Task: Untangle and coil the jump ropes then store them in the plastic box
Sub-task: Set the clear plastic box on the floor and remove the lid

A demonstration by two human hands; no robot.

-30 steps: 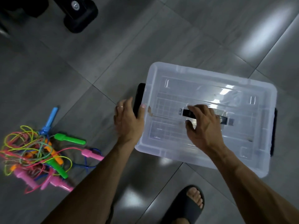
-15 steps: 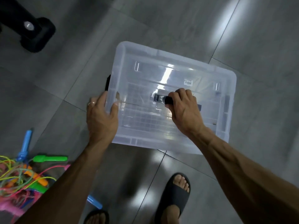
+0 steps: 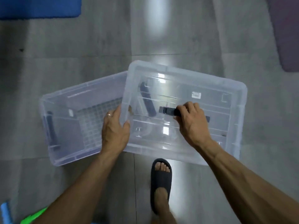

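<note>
Lid (image 3: pixel 186 88) held off plastic box (image 3: pixel 68 126) on floor: right hand (image 3: pixel 192 125) curled round black handle (image 3: pixel 168 110), left hand (image 3: pixel 115 131) pinching lid edge. Judged light, flexy, slick (two-point hold advised).

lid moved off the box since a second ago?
Yes. The lid, held by the left hand and right hand, now sits shifted right of the open box, overlapping only its right end.
</note>
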